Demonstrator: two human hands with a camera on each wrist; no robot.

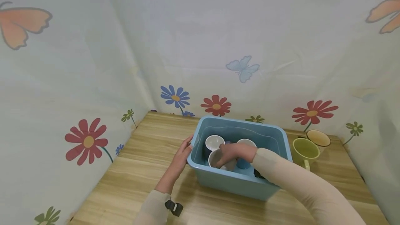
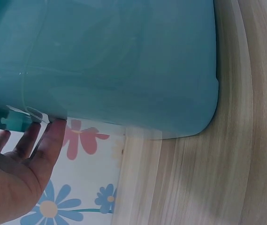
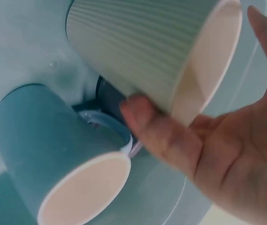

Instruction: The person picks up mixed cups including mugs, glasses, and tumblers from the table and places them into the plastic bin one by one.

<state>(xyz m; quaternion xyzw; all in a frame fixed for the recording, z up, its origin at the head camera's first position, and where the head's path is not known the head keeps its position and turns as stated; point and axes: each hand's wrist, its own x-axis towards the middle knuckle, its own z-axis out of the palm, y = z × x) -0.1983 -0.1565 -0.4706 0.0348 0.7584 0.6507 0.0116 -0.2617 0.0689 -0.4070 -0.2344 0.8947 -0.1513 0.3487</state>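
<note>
Ribbed cup (image 3: 138, 49) — in blue bin (image 1: 231, 185), beside blue mug (image 3: 53, 140)

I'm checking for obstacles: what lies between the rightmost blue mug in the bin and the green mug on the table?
In the head view, the bin's right wall stands between the blue mug and green mug; the right sleeve crosses there.

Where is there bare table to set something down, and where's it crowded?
The widest bare table lies left of the blue bin, between the left hand and the flowered curtain; another patch fronts the bin, between the sleeves. Crowded: right of the bin, by the green mug and cream cup, and inside, where cups cluster round the right hand.
</note>
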